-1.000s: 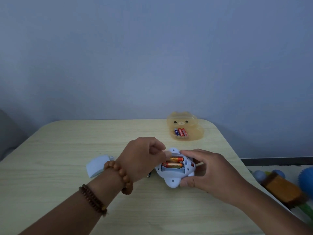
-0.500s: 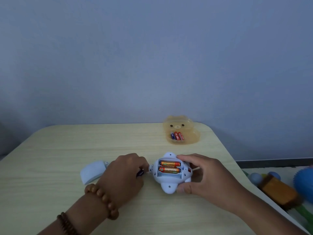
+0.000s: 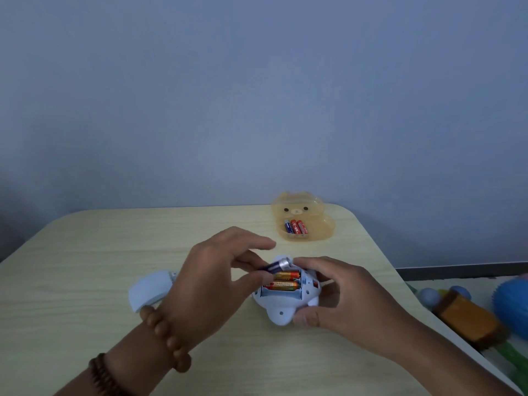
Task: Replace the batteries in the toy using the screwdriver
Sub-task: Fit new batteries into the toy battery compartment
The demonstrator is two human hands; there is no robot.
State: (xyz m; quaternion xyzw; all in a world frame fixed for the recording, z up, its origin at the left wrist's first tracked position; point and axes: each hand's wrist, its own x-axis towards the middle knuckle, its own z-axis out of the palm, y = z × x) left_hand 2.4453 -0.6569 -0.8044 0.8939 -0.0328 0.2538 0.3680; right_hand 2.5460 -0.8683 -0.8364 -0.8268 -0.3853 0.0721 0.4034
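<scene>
A pale blue toy [image 3: 281,305] lies upside down on the table, its battery bay open with two orange batteries [image 3: 284,280] inside. My left hand [image 3: 217,277] pinches a dark blue battery [image 3: 277,265] and holds it tilted over the bay's far edge. My right hand [image 3: 337,292] grips the toy from the right, thumb at its near end. The loose blue cover [image 3: 148,288] rests on the table left of my left hand. No screwdriver is visible.
An amber bear-shaped box [image 3: 304,217] with three batteries [image 3: 295,226] stands at the back right of the wooden table [image 3: 85,267]. Off the table's right edge, toys lie on the floor: a brown block [image 3: 468,318] and a spiky blue ball [image 3: 511,307].
My left hand picked a dark battery up from the table left of the toy and brought it over the open bay. My right hand stayed on the toy.
</scene>
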